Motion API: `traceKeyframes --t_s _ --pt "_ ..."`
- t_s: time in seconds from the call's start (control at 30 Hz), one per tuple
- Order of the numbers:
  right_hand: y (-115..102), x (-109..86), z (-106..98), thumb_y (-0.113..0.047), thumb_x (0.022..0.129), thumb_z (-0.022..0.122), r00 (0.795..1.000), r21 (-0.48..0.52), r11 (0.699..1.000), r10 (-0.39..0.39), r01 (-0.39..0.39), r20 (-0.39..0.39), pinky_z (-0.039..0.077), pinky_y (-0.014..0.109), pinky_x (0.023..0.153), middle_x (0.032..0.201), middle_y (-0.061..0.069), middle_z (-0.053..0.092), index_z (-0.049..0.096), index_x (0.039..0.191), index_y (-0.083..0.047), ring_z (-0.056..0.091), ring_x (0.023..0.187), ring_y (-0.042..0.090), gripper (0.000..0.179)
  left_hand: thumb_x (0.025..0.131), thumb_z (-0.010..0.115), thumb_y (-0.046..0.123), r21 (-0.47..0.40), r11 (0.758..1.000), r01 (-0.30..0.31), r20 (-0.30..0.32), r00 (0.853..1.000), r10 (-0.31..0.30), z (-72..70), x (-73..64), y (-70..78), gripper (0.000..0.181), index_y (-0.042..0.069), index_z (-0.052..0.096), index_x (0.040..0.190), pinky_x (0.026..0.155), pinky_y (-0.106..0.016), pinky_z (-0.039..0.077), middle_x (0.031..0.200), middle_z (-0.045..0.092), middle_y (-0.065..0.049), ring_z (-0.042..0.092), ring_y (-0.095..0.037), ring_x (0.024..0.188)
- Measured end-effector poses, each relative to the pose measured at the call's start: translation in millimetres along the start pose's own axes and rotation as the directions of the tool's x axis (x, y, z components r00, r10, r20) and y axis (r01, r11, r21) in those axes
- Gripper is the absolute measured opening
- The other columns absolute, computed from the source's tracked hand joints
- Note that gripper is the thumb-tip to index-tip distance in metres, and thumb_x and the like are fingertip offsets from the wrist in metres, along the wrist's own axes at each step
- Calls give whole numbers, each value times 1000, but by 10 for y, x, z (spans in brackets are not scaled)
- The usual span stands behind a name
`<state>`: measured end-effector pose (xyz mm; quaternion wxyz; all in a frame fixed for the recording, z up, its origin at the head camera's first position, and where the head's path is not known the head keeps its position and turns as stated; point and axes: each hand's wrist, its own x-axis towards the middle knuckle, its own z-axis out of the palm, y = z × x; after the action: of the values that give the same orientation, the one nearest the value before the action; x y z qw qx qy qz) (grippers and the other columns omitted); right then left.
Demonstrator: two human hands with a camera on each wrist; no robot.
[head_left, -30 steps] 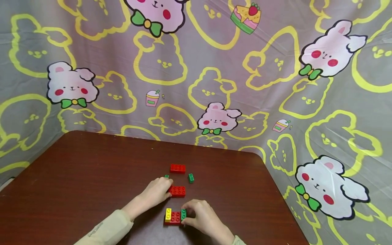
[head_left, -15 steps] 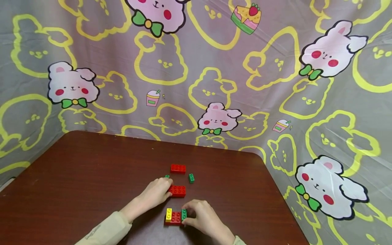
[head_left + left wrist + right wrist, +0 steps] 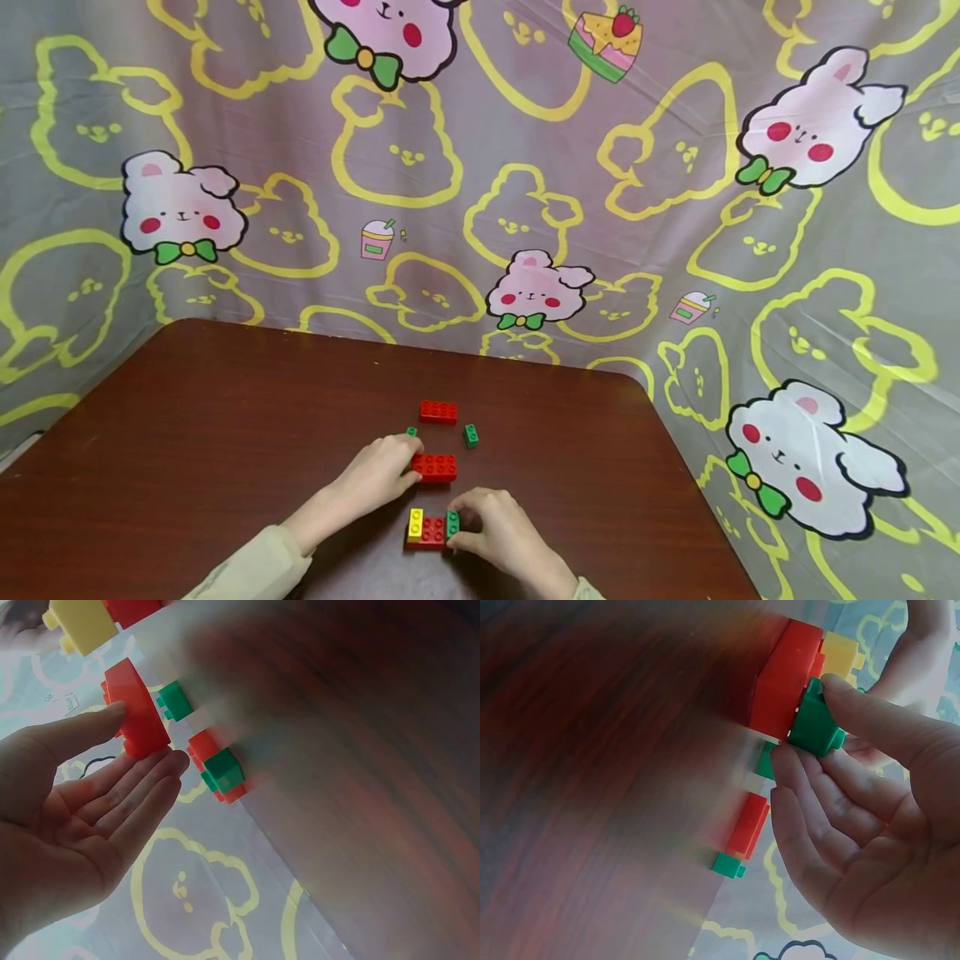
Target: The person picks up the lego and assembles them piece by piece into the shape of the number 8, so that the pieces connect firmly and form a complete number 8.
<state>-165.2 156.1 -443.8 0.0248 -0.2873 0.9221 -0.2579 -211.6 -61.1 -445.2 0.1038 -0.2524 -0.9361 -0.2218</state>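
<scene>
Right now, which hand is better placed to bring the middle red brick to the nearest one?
Probably the left hand: it pinches the middle red brick at its left end. The right hand is busy pinching a green brick at the right end of the nearest red brick.

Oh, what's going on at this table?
A person's right hand pinches a green toy brick at one end of a red brick, with a yellow brick on the other end. The left hand holds a second red brick. Farther back on the table lie a third red brick and two more green bricks.
</scene>
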Motion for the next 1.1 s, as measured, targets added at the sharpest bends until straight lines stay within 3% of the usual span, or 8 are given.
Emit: traceKeyframes --t_s 0.33,0.7,1.1 --pt "-6 -2 -6 -19 77 85 1000 2 1000 0 0 -2 49 13 66 91 -4 72 74 99 -13 63 76 -2 26 76 84 13 -25 1000 -3 -31 1000 2 -131 -93 46 26 2 69 94 53 -19 39 81 64 -3 46 -7 62" --pt "19 -24 22 -21 78 84 1000 -35 999 -15 14 -14 50 16 70 98 -3 72 74 102 -12 62 84 -1 27 73 84 13 -13 998 -65 -122 990 63 -228 -200 86 25 6 69 92 54 -19 39 81 65 -2 47 -5 65" --pt "21 -50 -3 -24 81 83 1000 -20 1000 -23 23 9 50 15 68 97 -5 69 70 106 -14 63 83 0 30 73 84 14 -16 998 -68 -139 988 65 -313 -280 108 25 9 69 92 56 -20 45 81 66 0 52 -4 68"
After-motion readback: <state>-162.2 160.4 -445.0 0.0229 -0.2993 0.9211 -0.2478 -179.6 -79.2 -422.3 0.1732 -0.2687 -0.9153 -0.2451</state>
